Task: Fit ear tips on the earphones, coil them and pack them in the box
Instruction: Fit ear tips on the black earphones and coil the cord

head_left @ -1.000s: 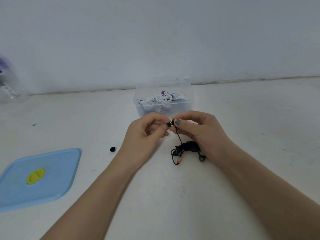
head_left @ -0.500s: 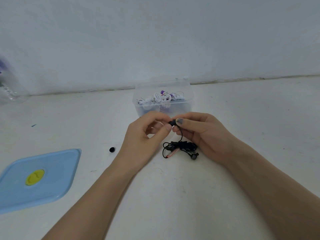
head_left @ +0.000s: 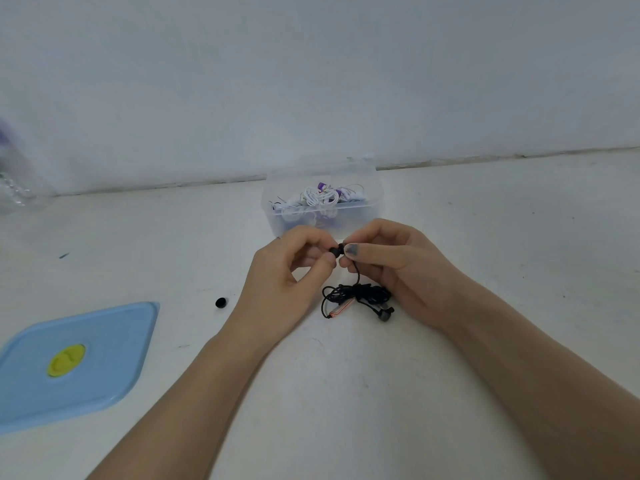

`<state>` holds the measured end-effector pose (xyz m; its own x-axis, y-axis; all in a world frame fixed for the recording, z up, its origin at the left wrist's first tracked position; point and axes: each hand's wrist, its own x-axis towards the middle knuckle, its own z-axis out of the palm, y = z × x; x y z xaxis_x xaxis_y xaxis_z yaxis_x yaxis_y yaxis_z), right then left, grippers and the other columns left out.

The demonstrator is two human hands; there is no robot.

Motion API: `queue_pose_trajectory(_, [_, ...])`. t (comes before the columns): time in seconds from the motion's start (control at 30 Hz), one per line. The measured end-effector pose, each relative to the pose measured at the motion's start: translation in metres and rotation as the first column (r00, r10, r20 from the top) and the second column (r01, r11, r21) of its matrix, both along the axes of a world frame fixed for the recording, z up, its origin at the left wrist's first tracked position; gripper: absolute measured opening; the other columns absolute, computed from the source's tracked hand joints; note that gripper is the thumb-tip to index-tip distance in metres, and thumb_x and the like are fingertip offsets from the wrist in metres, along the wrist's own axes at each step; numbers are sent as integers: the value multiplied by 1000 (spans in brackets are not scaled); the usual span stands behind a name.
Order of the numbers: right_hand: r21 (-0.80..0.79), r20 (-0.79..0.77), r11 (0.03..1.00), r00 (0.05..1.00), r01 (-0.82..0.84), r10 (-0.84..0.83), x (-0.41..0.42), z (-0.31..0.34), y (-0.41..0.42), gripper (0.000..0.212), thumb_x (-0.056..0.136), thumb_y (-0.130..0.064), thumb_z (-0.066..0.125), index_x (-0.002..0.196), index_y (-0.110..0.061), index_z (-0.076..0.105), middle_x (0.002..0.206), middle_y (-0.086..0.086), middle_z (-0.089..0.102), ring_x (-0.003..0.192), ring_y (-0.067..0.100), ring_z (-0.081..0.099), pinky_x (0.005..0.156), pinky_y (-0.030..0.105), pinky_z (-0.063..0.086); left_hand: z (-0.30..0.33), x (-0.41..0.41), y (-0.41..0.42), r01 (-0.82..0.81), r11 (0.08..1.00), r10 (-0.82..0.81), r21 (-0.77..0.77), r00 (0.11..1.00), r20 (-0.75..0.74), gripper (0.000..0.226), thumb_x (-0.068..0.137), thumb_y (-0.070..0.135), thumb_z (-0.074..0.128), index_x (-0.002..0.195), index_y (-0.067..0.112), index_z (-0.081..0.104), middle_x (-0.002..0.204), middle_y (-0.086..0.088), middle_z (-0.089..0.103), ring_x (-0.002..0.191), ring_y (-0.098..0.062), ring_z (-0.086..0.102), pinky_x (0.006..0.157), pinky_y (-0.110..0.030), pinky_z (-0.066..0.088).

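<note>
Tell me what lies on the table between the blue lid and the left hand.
In the head view, one loose black ear tip lies on the white table, between the blue lid and the left hand. It touches neither.

Black earphones [head_left: 358,297], cord tangled below the hands, one bud pinched between both; loose black ear tip [head_left: 220,302] left of them; clear box [head_left: 375,188] of white coils beyond
</note>
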<state>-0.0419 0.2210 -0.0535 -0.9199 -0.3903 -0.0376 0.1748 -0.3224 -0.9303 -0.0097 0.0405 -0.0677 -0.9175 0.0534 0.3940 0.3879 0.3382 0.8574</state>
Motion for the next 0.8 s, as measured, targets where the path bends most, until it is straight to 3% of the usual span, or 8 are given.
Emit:
queue_pose_trajectory(0.23, [9,12,1000,1000,10,-10,-1,0,0,10,84,14,62,86,5,65,82,17,70,74,24,69,76,25,58,0,-1,-1,24,998,-24,51,1000,-3,9,88,11,66,93,17,70,90,-4,77,88,-24,75,88,-36,59])
queue_pose_trajectory(0.33, [14,11,1000,1000,-16,15,0,0,0,10,84,14,61,87,5,66,85,19,71,76,25,69,76,25,57,1,0,-1,55,992,-56,113,998,8,9,88,5,66,94,12,69,89,-8,77,89,-28,77,91,-47,60])
queue_pose_trajectory(0.5, [-27,46,999,998,-37,38,0,4,3,12,84,11,61,81,0,66,82,16,70,70,18,68,70,23,56,2,0,-1,84,982,-89,167,996,23,11,88,4,67,97,10,69,90,-10,76,91,-34,76,92,-54,58])
queue_pose_trajectory(0.67, [-41,61,998,997,-51,54,2,5,2,14,87,11,57,83,-1,63,78,12,69,66,16,67,69,22,55,2,1,-1,56,997,-55,62,998,-13,17,86,3,67,97,15,72,91,-4,76,87,-24,74,84,-29,56])
queue_pose_trajectory(0.8, [-34,48,999,998,-35,37,1,4,1,15,89,10,57,88,-3,64,76,8,68,68,16,65,70,23,55,2,1,0,27,1000,-27,-2,998,-49,24,87,-8,68,96,13,72,86,-1,76,82,-17,75,81,-21,55])
